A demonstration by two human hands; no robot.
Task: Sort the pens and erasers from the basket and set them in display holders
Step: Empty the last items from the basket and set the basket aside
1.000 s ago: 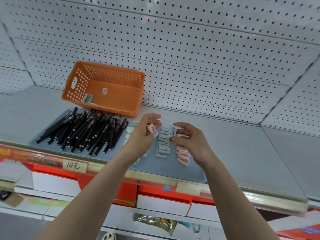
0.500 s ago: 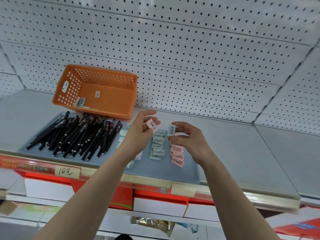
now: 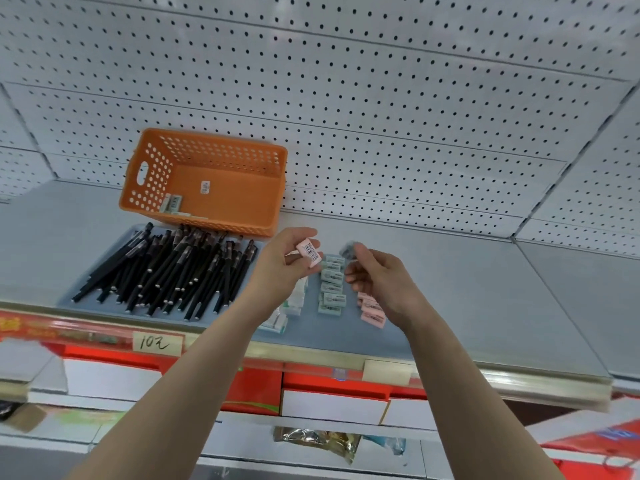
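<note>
My left hand [image 3: 282,268] pinches a pink eraser [image 3: 309,252] with a barcode, held above the shelf. Close to its right, my right hand [image 3: 377,282] grips a blurred grey-green eraser [image 3: 348,250] at its fingertips. Below them, on a blue-grey tray [image 3: 332,329], lie a row of green erasers [image 3: 332,289], a row of pink erasers [image 3: 372,311] and white ones [image 3: 287,311] partly hidden by my left wrist. Many black pens [image 3: 173,271] lie on a second tray at the left. The orange basket [image 3: 207,183] behind the pens holds a few erasers [image 3: 173,202].
White pegboard wall [image 3: 346,98] backs the grey shelf [image 3: 485,289]. A price rail with a handwritten tag [image 3: 154,342] runs along the shelf front. Red and white boxes [image 3: 332,403] fill the shelf below.
Both hands stayed together over the eraser rows. My left hand turned the pink eraser upward a little, and my right hand lifted its eraser slightly, now blurred.
</note>
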